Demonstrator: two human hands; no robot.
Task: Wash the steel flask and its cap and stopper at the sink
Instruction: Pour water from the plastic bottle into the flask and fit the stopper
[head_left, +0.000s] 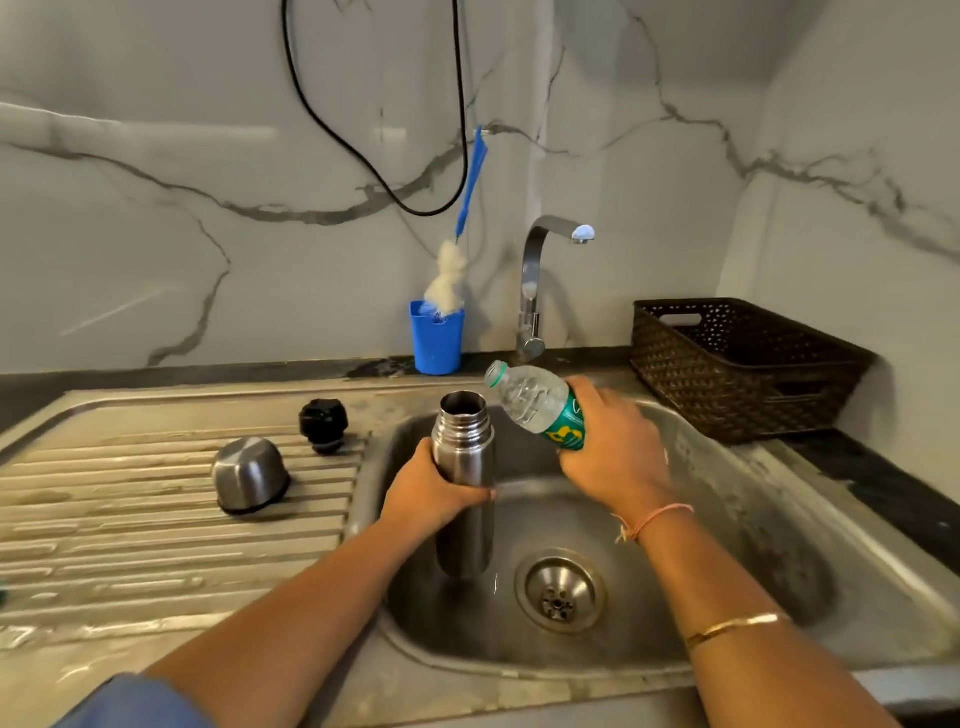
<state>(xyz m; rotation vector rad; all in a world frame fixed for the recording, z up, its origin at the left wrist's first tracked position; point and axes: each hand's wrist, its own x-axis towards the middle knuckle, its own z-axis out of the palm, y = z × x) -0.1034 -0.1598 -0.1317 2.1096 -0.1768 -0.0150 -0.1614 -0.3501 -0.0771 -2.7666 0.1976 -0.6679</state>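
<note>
Left hand (427, 493) is gripping the cylindrical steel flask (464, 462) upright in the sink (753, 519); right hand (615, 447) is clutching a tilted clear plastic bottle (532, 402). Domed cap (249, 474) and black stopper (323, 423) are resting on the ridged drainboard (130, 545).

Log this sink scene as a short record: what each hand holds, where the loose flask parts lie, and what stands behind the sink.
left hand: holds the tall steel flask upright in the steel sink basin, mouth uncapped
right hand: holds a clear plastic bottle with green label, tilted, neck toward the flask mouth
steel dome cap: rim down on the ribbed drainboard
black stopper: on the drainboard, behind the cap
behind sink: blue plastic cup holding a blue-handled bottle brush, steel tap, dark woven basket
</note>
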